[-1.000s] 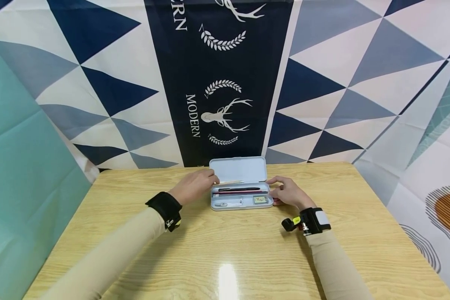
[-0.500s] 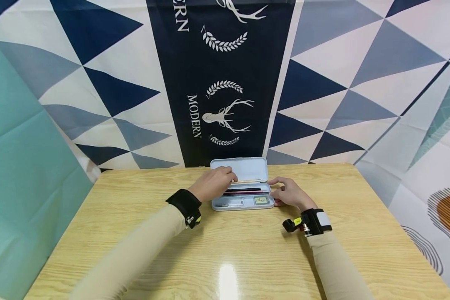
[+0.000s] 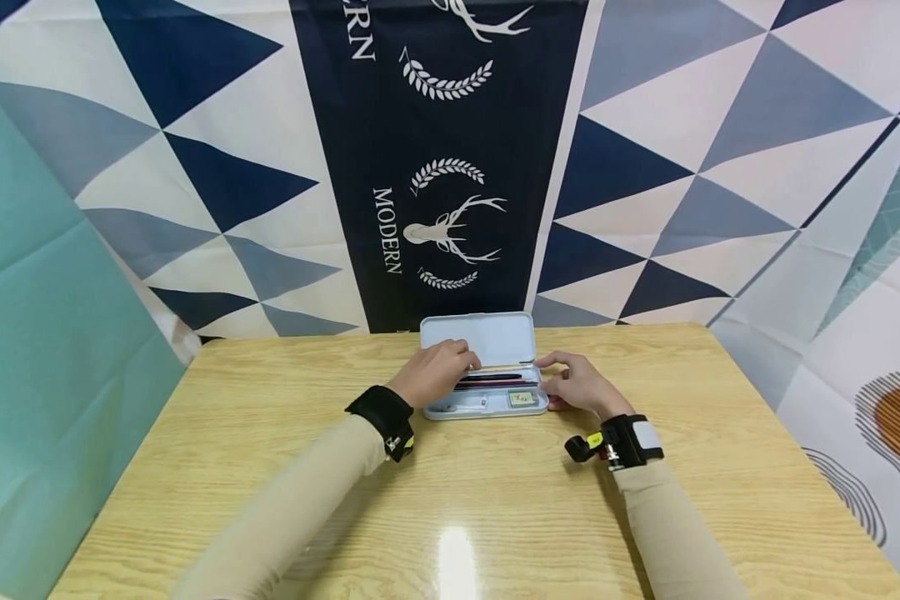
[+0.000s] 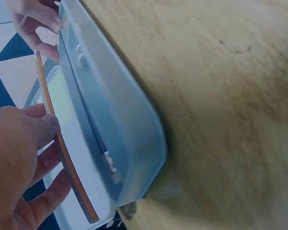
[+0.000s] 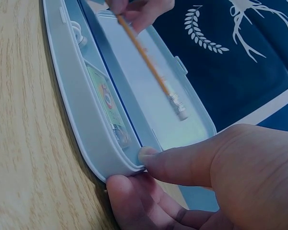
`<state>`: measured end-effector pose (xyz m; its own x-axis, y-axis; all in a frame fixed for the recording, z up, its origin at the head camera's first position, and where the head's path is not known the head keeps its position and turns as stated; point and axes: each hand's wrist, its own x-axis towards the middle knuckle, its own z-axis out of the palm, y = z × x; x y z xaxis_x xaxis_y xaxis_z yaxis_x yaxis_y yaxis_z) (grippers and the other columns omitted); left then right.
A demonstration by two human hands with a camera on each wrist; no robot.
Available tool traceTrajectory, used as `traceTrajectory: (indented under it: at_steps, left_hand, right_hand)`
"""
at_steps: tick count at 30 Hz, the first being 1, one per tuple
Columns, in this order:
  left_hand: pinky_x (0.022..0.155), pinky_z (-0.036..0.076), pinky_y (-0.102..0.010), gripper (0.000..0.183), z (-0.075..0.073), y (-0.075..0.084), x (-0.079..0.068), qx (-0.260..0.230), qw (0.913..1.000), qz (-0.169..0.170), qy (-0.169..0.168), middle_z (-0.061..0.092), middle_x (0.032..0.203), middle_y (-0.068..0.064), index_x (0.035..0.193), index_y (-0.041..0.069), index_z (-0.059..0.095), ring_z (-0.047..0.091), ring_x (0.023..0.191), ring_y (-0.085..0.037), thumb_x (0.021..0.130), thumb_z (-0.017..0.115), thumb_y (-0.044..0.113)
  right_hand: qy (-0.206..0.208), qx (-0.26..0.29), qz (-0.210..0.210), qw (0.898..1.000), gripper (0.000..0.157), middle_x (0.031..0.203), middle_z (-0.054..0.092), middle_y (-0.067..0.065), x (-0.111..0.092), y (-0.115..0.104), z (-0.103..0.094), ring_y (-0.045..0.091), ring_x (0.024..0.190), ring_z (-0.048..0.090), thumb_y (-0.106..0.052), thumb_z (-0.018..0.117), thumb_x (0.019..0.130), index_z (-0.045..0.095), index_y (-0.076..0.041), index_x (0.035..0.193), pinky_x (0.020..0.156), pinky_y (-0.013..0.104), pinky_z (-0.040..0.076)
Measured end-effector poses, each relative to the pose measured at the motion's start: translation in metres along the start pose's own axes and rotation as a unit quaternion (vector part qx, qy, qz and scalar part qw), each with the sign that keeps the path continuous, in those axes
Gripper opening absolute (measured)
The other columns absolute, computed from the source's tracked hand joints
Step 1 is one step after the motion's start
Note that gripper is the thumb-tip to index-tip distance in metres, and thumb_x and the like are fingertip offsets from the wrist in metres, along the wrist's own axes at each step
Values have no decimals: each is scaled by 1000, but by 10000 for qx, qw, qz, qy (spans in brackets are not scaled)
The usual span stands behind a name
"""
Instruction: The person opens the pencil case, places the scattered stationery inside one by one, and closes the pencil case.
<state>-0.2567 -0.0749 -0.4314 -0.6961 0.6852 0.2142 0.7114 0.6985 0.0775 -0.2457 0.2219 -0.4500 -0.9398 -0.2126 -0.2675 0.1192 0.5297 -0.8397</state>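
Observation:
A light blue pencil case (image 3: 506, 332) stands with its lid up near the table's far edge. My left hand (image 3: 435, 375) pinches an orange pencil (image 4: 75, 177) between thumb and fingers, above the back compartment. The pencil's eraser end (image 5: 178, 108) points toward my right hand (image 3: 583, 388). That hand grips the case's right end, thumb on the rim and fingers against the outside. A black pen (image 3: 493, 377) and dark red pencils lie inside, partly covered by my left hand. In the front compartment are a small yellow-green eraser (image 5: 104, 96) and a white looped item (image 5: 78, 34).
The wooden table (image 3: 495, 492) extends toward me in front of the case. A patterned cloth (image 3: 450, 250) hangs right behind the table's far edge. Teal cloth (image 3: 60, 350) hangs along the left side.
My left hand has moved right over the case with the pencil, then slightly lower in the last half second. The right hand stays on the case's right end.

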Motion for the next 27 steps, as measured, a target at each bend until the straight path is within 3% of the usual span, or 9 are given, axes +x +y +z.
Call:
traceTrajectory:
  at_steps: [5,16,21,27]
  left_hand:
    - [95,67,-37,20,14,-2,1,-146,9999,3,42,79,114,-7,126,13,84,79,110,-24,111,70,11]
    - [89,66,-32,20,82,-30,19,-144,9993,173,290,76,109,1,125,24,85,76,104,-17,110,75,18]
    - [88,66,-30,22,94,-38,23,-161,9991,172,346,76,108,3,126,26,86,76,103,-15,109,76,18]
    - [88,67,-32,23,93,-37,23,-266,9991,142,308,76,108,2,126,25,86,77,101,-15,107,79,16]
  right_hand:
    - [2,-17,11,10000,51,93,66,10,0,1,-1,12,73,65,-5,65,109,56,2,158,66,22,60]
    - [-45,23,-49,10000,52,92,67,10,-2,0,0,14,74,65,-5,66,109,54,4,159,66,23,60]
    - [-49,11,-70,10000,52,90,67,9,-1,0,-1,13,74,65,-5,65,109,54,4,159,67,23,61]
    - [-43,39,-66,10000,52,92,68,10,-1,0,0,13,74,65,-5,65,109,55,3,159,67,23,61]
